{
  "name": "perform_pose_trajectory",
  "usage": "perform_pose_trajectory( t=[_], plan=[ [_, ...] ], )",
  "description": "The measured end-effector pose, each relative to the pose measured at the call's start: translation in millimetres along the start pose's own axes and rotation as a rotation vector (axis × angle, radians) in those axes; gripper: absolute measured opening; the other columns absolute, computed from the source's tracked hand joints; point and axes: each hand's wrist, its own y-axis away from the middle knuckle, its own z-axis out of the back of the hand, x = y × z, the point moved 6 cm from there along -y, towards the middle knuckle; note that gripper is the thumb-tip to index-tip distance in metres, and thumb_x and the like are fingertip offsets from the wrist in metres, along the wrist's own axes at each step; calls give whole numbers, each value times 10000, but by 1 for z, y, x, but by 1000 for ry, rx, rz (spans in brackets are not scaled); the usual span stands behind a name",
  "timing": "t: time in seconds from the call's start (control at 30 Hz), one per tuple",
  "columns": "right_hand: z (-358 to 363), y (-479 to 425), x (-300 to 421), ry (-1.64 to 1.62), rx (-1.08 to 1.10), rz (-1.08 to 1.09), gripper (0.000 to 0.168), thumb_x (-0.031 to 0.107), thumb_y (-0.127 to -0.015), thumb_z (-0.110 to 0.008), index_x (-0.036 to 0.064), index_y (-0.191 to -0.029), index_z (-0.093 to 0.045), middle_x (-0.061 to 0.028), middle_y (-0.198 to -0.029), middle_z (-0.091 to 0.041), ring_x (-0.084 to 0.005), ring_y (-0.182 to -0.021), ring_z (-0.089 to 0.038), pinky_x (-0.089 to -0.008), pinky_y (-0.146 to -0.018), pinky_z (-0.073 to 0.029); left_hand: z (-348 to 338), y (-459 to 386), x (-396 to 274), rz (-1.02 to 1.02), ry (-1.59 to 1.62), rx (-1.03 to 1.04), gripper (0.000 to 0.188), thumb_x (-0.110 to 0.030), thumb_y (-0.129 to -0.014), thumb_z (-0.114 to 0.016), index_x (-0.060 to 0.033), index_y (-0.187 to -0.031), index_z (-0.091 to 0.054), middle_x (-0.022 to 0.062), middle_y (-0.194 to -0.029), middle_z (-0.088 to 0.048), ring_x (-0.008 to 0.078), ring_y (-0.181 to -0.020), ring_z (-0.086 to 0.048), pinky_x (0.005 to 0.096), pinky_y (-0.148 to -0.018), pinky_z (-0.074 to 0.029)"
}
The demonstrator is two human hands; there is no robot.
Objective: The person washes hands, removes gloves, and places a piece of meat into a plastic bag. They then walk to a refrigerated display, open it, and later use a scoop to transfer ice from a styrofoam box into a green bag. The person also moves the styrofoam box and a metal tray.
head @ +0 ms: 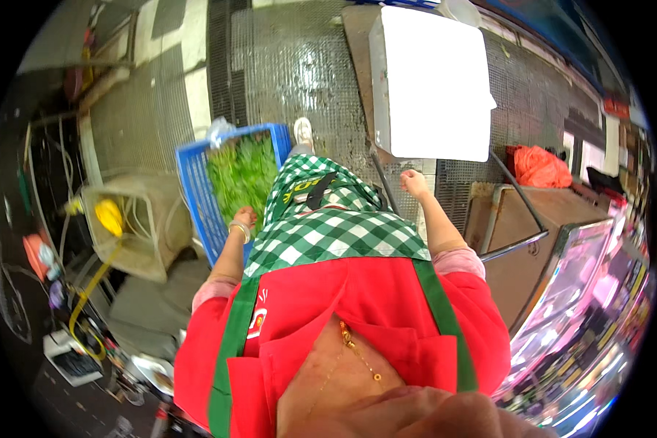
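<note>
My left hand (245, 217), with a bracelet at its wrist, hangs over the near end of a blue plastic crate (194, 189). Green leafy vegetables (243, 175) fill much of that crate; whether my fingers touch it or the leaves is unclear. On the other side, my right hand (413, 183) is curled into a loose fist with nothing visible in it. It is just short of a large white box (435, 82), whose top is washed out by glare. The box rests on a flat trolley (358, 33), and its metal push handle (514, 245) runs near my right arm.
Wet ribbed flooring (301, 60) stretches ahead. To the left stand a beige plastic bin (164, 219) and a yellow hose (90, 279). At right, an orange-red plastic bag (542, 166) lies on a brown cabinet (547, 213) beside a brightly lit display.
</note>
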Motion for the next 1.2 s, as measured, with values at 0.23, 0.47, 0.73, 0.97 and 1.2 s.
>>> perform_pose_trajectory(
  t=[0.23, 0.47, 0.73, 0.97, 1.2],
  plan=[
    [-7, 6, 0, -54, -154, -49, 277, 282, -750, -552, 62, -893, -639, -120, -782, -653, -249, -791, -627, -351, -740, -477, -25, -25, -171, -697, -716, -168, 324, -272, -847, -485, -89, -1107, -550, 127, -1011, -630, 272, -928, -599, 373, -817, -462],
    [-2, 41, 6, -173, -532, -21, 374, 309, -747, -576, 51, -1017, -599, -167, -1029, -600, -318, -976, -564, -376, -868, -434, -148, 67, -394, -949, -1149, -140, 376, -264, -827, -505, -49, -1135, -524, 180, -1126, -558, 320, -1065, -520, 369, -924, -403],
    [28, 66, -117, -602, -820, -422, 566, 261, -645, -692, -10, -1104, -502, -241, -1057, -564, -379, -988, -547, -411, -855, -448, -291, 156, -492, -1289, -1387, -167, 605, -369, -809, -535, -62, -1303, -367, 152, -1323, -403, 306, -1244, -348, 389, -1020, -294],
    [-14, 51, -195, -1225, -960, -477, 796, 193, -615, -767, -92, -1225, -343, -198, -1102, -543, -304, -950, -561, -368, -819, -460, -397, 167, -531, -1284, -1649, -161, 838, -470, -739, -608, -87, -1376, -222, 123, -1398, -300, 268, -1301, -264, 410, -1051, -240],
    [-7, 53, -220, -1551, -860, -413, 511, 62, -650, -662, -33, -1119, -482, -157, -986, -593, -264, -856, -598, -354, -717, -489, -529, 139, -542, -1103, -1636, -95, 753, -288, -734, -629, -43, -1349, -271, 231, -1129, -549, 348, -1054, -530, 380, -909, -424]
  ],
)
